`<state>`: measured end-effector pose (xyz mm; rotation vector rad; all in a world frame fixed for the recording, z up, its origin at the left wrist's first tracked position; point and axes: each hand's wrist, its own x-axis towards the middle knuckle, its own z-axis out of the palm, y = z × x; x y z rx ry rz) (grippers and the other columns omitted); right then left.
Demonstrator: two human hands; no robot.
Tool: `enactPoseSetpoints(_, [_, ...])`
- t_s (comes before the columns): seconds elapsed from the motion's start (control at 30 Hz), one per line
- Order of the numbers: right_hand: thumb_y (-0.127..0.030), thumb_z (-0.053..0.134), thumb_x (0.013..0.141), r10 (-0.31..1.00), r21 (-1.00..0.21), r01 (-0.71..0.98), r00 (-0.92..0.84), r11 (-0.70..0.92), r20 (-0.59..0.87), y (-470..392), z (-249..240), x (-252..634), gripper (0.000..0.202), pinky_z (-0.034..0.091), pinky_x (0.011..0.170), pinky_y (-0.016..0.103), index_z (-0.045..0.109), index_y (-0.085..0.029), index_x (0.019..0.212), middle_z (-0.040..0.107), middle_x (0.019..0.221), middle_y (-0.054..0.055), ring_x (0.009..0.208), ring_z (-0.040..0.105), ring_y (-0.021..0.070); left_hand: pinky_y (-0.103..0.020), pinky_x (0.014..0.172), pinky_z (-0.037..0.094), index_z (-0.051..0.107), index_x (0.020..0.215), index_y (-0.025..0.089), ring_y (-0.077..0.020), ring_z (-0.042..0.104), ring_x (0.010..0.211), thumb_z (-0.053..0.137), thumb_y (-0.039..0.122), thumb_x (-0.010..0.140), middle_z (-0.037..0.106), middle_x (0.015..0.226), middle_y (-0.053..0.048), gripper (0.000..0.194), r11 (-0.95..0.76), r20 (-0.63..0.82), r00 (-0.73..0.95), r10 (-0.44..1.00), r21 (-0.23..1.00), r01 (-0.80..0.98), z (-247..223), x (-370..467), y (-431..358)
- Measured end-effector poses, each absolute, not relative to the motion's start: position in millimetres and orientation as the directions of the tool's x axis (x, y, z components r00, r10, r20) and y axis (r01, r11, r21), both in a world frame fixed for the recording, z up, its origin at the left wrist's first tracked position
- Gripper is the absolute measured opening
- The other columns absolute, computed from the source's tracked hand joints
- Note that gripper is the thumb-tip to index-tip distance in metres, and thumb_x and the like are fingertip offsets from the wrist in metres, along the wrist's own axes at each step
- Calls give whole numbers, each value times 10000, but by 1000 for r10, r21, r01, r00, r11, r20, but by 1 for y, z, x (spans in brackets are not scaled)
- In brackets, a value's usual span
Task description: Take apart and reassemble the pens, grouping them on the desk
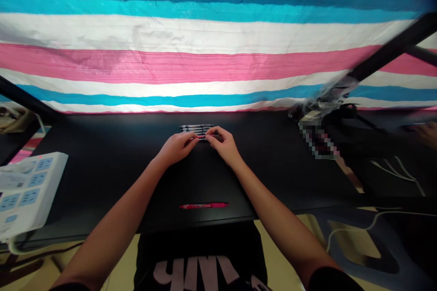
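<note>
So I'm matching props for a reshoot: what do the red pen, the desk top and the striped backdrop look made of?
Red pen: likely glossy plastic, from its shine. Desk top: smooth matte black, probably laminate or painted board; no grain shows. Striped backdrop: thin woven cloth or plastic sheeting, creased, with a slight sheen; which one I cannot tell.

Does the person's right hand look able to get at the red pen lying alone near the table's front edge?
Probably yes: the right hand is busy at the row of dark pens, but the red pen lies uncovered beside that forearm.

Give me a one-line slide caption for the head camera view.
Both hands, left and right, meet at a row of pens on a black desk; one red pen lies apart nearer the person.
</note>
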<state>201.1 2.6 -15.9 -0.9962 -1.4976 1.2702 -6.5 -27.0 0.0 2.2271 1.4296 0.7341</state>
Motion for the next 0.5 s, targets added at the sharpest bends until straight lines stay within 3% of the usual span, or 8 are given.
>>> enactPoseSetpoints(0.13, [-431, 725, 819, 972, -991, -88, -205, 97, 114, 4, -19, 201, 240, 388, 516, 274, 617, -219, 841, 687, 901, 24, 539, 435, 93, -265, 644, 416, 684, 1195, 206, -168, 621, 644, 490, 350, 1037, 689, 755, -19, 289, -379, 213, 315, 925, 590, 712, 2, -6, -28])
enactPoseSetpoints(0.2, [-410, 725, 809, 982, -984, -145, -146, 99, 121, 5, -19, 201, 249, 392, 516, 272, 566, -219, 807, 718, 970, 40, 536, 432, 84, -266, 667, 428, 690, 1184, 211, -166, 632, 671, 485, 333, 1036, 720, 825, -32, 280, -387, 222, 319, 921, 590, 708, 3, -6, -28])
enactPoseSetpoints(0.3, [-381, 727, 797, 989, -978, -177, -82, 111, 127, 8, -19, 203, 261, 385, 506, 269, 522, -221, 773, 724, 907, 37, 531, 437, 84, -272, 693, 440, 696, 1109, 206, -173, 639, 719, 490, 336, 1033, 734, 906, -48, 255, -392, 235, 315, 920, 584, 711, 1, -7, -28])
enactPoseSetpoints(0.5, [-369, 773, 761, 990, -974, -218, -119, 51, 79, 9, -16, 202, 253, 345, 461, 253, 606, -225, 886, 636, 776, -20, 491, 393, 66, -277, 726, 449, 667, 1098, 199, -176, 618, 766, 515, 326, 1016, 698, 982, -60, 214, -424, 289, 311, 905, 569, 704, -3, -8, -26])
